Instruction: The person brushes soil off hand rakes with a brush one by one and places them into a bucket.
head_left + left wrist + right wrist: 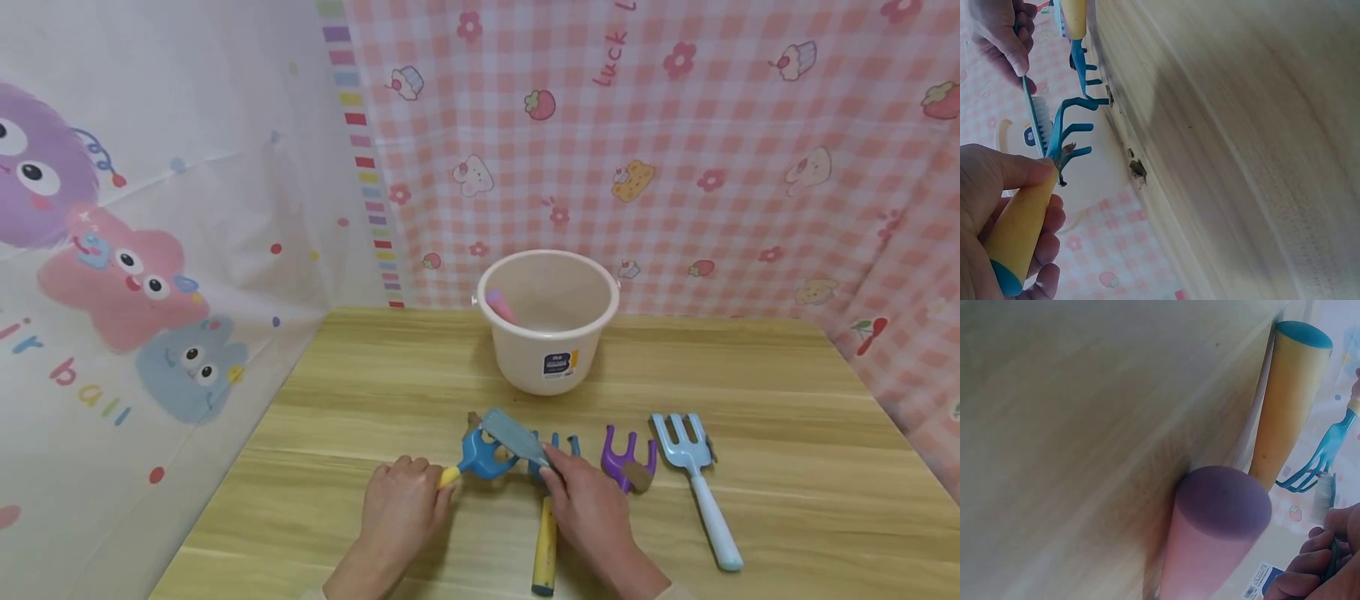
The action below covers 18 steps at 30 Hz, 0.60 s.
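My left hand grips the yellow handle of a small blue hand rake, its tines raised off the table in the left wrist view. Brown dirt clings between those tines. In my right hand is a blue-green brush with white bristles, its head up against the rake's tines. Below the right hand lies a second blue rake with a yellow handle. A purple rake rests to its right with a brown lump on it; its pink handle shows large in the right wrist view.
A cream bucket stands behind the tools, with a pink and purple handle leaning inside. On the right lies a light blue hand fork. Brown crumbs dot the wooden table. Patterned cloths hang behind and at both sides.
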Each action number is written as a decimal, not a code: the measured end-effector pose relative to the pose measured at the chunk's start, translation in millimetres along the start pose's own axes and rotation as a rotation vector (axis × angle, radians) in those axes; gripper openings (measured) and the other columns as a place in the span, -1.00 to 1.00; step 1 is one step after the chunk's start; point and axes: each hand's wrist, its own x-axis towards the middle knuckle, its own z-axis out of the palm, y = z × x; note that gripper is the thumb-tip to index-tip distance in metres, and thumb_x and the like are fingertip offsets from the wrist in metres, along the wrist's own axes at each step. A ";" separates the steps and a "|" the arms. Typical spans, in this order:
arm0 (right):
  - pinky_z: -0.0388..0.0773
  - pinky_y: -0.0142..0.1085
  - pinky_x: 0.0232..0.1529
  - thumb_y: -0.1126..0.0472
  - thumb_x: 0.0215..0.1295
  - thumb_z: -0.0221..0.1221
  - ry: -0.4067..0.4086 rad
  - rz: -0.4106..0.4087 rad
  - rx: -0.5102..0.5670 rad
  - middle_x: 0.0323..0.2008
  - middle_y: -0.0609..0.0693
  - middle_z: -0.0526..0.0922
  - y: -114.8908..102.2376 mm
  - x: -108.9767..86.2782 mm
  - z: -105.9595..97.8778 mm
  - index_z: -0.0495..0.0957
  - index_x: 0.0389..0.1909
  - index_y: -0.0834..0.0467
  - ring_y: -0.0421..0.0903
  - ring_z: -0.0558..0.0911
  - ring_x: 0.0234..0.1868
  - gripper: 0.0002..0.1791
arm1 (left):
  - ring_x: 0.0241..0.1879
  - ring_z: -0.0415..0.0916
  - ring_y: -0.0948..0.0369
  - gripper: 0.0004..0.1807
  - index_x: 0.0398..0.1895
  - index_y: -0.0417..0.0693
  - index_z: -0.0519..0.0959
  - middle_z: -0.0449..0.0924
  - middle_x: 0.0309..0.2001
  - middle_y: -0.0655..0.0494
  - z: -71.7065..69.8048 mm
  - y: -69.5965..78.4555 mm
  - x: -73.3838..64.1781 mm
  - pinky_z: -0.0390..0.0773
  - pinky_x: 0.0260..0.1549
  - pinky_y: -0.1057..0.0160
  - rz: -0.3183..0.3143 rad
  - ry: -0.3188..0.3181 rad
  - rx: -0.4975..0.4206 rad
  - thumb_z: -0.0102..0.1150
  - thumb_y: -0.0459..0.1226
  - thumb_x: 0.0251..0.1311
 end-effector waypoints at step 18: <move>0.41 -0.30 -0.51 0.12 0.38 0.22 -0.052 0.036 0.008 -0.30 -0.07 0.68 0.9 -0.6 -1.5 0.58 0.21 0.07 -0.24 0.45 -0.51 -0.60 | -0.56 0.42 0.21 -0.74 -0.55 -0.06 0.62 0.49 -0.61 0.19 -1.4 0.5 -2.5 0.43 -0.53 0.19 -0.029 -0.033 -0.004 0.46 -0.11 0.00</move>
